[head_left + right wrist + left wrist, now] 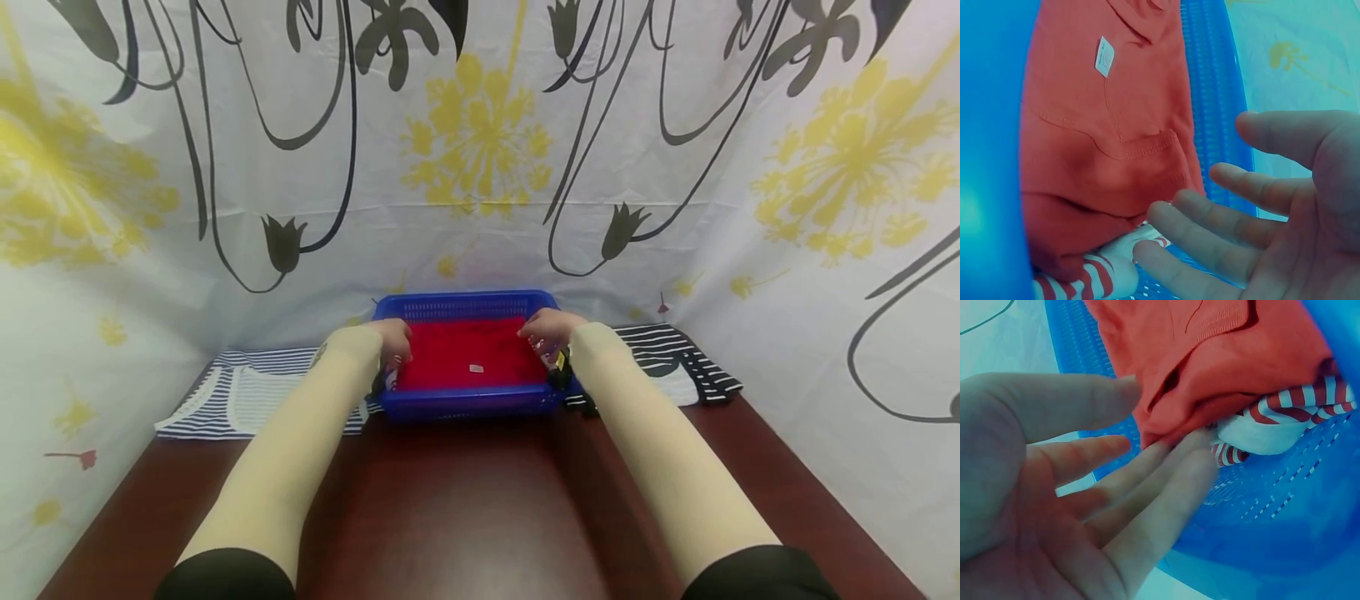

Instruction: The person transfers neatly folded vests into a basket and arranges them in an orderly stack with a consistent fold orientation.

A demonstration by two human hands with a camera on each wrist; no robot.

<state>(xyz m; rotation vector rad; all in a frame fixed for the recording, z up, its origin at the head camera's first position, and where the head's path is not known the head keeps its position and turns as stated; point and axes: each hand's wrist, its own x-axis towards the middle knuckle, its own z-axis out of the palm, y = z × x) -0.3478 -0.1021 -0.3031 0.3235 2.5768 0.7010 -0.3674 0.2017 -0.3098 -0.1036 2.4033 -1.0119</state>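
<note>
A folded red garment with a small white tag lies inside a blue plastic basket. Under its edge, red-and-white striped cloth pokes out in the left wrist view. At the basket's left end is my left hand, thumb apart and fingers loosely extended, the fingertips against or just beside the garment's edge. My right hand is at the other end. Its fingers are spread and slightly bent beside the red cloth, with nothing gripped; whether they touch it I cannot tell.
To the basket's left lies a blue-and-white striped garment; to its right, a black-and-white striped one. All stand on a dark reddish-brown table. A white flower-patterned curtain rises behind and on both sides.
</note>
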